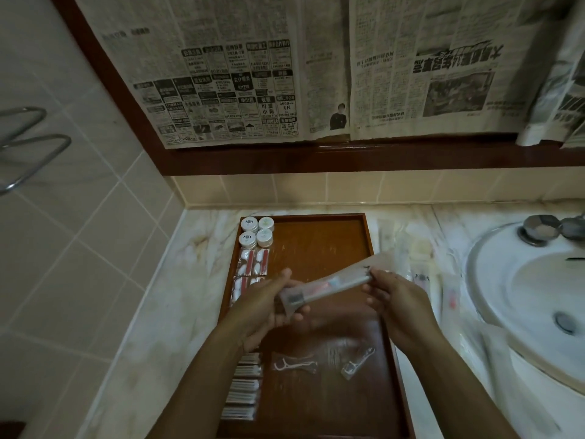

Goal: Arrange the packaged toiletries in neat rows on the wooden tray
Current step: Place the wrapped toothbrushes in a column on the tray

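A wooden tray (316, 236) lies on the marble counter. Both hands hold a clear packaged toothbrush kit (329, 285) above the tray's middle: my left hand (266, 307) grips its near end, my right hand (394, 299) pinches its far end. Along the tray's left side sit several round white jars (257, 232), red and white sachets (253, 263) and, nearer me, cotton bud packs (243, 388). Two packaged floss picks (294, 365) (356, 364) lie loose on the tray's near part.
More clear toothbrush packets (421, 267) lie on the marble counter (177, 296) right of the tray. A white sink (531, 296) with a metal tap (539, 231) is at the right. Newspaper covers the mirror above; tiled wall stands at the left.
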